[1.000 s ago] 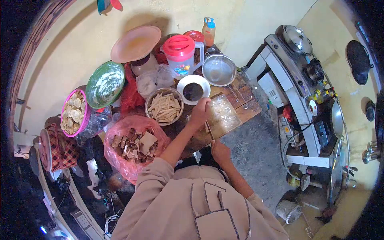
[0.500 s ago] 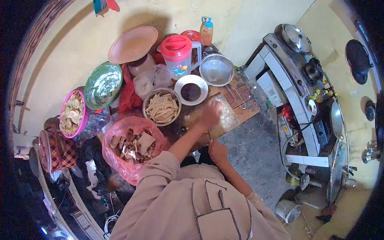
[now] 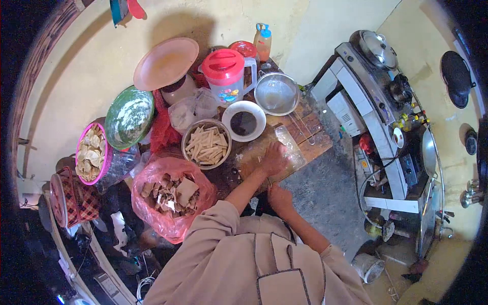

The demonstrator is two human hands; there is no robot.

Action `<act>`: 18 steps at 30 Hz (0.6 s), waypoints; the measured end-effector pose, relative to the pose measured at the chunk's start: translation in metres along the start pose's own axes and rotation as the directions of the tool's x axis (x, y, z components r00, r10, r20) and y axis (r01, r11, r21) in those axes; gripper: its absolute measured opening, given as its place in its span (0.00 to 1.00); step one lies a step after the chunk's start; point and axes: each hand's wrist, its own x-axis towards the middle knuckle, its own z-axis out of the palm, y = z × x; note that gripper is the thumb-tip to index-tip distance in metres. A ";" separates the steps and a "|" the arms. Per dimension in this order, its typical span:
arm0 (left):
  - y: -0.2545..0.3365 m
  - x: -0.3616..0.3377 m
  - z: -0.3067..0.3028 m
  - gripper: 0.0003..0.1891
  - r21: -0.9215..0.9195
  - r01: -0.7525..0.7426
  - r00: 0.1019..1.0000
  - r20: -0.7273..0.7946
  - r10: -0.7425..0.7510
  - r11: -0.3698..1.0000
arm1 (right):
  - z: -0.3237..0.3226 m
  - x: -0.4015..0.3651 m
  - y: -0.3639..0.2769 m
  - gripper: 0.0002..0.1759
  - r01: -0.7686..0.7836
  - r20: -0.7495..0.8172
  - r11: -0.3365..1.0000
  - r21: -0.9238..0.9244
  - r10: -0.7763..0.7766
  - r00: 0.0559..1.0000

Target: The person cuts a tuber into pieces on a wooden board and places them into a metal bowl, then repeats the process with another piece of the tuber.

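My left hand (image 3: 275, 158) lies with fingers spread on a pale, floury board (image 3: 291, 152) at the table's right part. Close to the table's front edge, my right hand (image 3: 279, 199) is closed; what it holds, if anything, is too small to make out. Beyond the left hand stands a white bowl of dark liquid (image 3: 244, 122). A metal bowl of pale cut strips (image 3: 207, 145) is left of it. A metal strainer (image 3: 277, 94) rests at the back, its wire handle pointing towards the board.
A pink bag of brown pieces (image 3: 173, 195) is at the front left. Farther left are a green floured basin (image 3: 129, 117) and a pink basket of chips (image 3: 91, 152). A red-lidded jug (image 3: 223, 76) and bottle (image 3: 263, 43) stand behind. A stove (image 3: 371, 84) is at right.
My left hand has shifted slightly nearer to me on the board and its blur has lessened. My right hand stays near the table edge. The camera view has shifted slightly.
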 end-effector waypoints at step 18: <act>-0.002 -0.054 -0.071 0.07 -0.197 0.364 0.900 -0.176 -0.398 0.911 | 0.025 0.027 0.045 0.24 -0.016 0.024 0.855 0.519 0.004 1.000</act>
